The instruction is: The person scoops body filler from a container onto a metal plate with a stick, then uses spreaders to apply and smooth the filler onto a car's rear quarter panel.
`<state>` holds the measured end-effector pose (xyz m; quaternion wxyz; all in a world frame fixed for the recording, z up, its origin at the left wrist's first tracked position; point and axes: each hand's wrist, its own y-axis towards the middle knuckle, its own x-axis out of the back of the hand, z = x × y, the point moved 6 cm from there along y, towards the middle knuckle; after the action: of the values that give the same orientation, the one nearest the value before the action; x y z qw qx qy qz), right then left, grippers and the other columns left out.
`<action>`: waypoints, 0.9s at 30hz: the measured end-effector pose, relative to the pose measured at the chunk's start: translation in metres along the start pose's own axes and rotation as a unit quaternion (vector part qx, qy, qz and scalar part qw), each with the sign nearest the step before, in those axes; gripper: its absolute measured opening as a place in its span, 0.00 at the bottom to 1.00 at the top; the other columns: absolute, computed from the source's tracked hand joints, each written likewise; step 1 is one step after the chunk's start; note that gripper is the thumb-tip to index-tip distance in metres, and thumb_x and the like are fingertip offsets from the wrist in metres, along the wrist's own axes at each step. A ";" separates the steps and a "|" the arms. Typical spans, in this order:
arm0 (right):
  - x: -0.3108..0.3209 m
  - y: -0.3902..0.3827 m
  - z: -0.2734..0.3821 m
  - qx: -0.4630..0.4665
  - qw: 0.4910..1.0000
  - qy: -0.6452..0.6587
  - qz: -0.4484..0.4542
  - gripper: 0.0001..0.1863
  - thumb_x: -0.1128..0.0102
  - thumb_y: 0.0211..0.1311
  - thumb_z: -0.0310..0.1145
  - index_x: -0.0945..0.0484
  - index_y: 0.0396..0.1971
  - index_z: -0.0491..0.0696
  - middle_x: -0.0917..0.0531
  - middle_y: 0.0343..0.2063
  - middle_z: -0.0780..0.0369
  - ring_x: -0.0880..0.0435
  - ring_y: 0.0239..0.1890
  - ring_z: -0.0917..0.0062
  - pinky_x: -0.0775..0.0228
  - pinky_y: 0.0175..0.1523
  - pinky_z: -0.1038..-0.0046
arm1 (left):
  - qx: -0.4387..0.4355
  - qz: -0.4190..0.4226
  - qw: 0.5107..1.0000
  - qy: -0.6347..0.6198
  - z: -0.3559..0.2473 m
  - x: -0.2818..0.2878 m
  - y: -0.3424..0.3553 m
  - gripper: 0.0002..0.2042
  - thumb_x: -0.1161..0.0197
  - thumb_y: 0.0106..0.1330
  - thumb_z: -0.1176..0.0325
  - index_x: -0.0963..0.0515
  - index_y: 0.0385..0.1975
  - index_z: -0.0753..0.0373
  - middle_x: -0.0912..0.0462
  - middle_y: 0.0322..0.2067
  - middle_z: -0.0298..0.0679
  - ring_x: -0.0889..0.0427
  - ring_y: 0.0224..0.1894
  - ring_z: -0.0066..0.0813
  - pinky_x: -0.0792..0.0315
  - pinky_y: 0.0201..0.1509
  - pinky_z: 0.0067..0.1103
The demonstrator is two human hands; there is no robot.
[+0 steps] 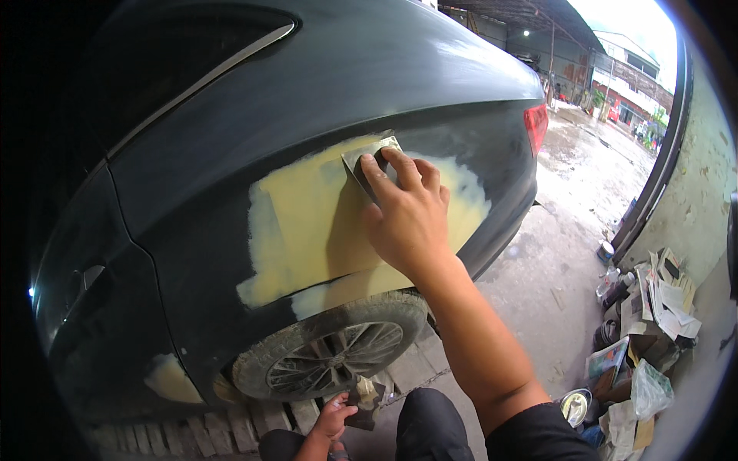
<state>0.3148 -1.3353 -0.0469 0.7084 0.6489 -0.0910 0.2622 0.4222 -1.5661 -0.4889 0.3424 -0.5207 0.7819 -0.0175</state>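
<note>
My right hand [415, 211] is closed on a flat metal putty spreader [355, 159], its fingers pressed on the blade. The spreader's edge lies against the upper part of a broad patch of pale yellow body filler [296, 219] on the dark car's rear fender. Below the wheel, close to my knees, my left hand [332, 421] grips a dark flat putty plate [361, 419] carrying a lump of yellowish filler [367, 390]. The patch reaches down to the wheel arch above the dusty rear wheel [338, 353]. My right hand and its shadow cover part of the filler.
A smaller filler patch [173, 378] marks the lower door edge. The red tail light [536, 127] is at the car's rear. On the right, papers [669, 296], bottles [615, 288], an open tin [575, 406] and a plastic bag [651, 389] lie along the wall.
</note>
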 end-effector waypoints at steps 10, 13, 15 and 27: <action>0.002 0.003 0.013 0.012 1.000 0.002 0.019 0.28 0.41 0.47 0.30 0.25 0.55 0.53 0.27 0.56 0.62 0.31 0.56 0.56 0.36 0.51 0.53 | -0.012 0.020 1.000 0.006 0.006 0.008 0.006 0.18 0.43 0.60 0.82 0.28 0.51 0.67 0.18 0.44 0.40 0.19 0.45 0.30 0.28 0.53 0.25; 0.005 -0.002 0.010 0.007 0.999 0.002 0.047 0.28 0.41 0.47 0.30 0.25 0.54 0.53 0.27 0.56 0.62 0.31 0.55 0.57 0.36 0.51 0.54 | -0.010 0.024 1.000 -0.012 -0.007 -0.011 0.003 0.17 0.42 0.60 0.82 0.28 0.51 0.68 0.19 0.44 0.41 0.19 0.46 0.29 0.28 0.53 0.24; 0.006 -0.007 0.013 0.008 0.998 0.010 0.063 0.28 0.41 0.47 0.31 0.25 0.55 0.53 0.27 0.55 0.62 0.31 0.55 0.57 0.35 0.50 0.54 | -0.015 0.023 1.000 -0.014 -0.005 -0.006 0.004 0.17 0.42 0.60 0.82 0.27 0.50 0.69 0.19 0.45 0.41 0.20 0.46 0.29 0.28 0.54 0.24; 0.001 -0.054 0.008 0.003 0.993 0.019 0.113 0.31 0.39 0.44 0.32 0.26 0.56 0.54 0.29 0.57 0.62 0.32 0.56 0.58 0.35 0.51 0.56 | -0.017 0.043 0.999 -0.019 -0.015 -0.023 0.008 0.16 0.43 0.61 0.81 0.27 0.50 0.68 0.19 0.45 0.40 0.21 0.49 0.27 0.30 0.56 0.24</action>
<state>0.3436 -1.3436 -0.0931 0.6741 0.6315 -0.1496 0.3527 0.4128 -1.5480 -0.4685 0.3487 -0.4928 0.7969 0.0208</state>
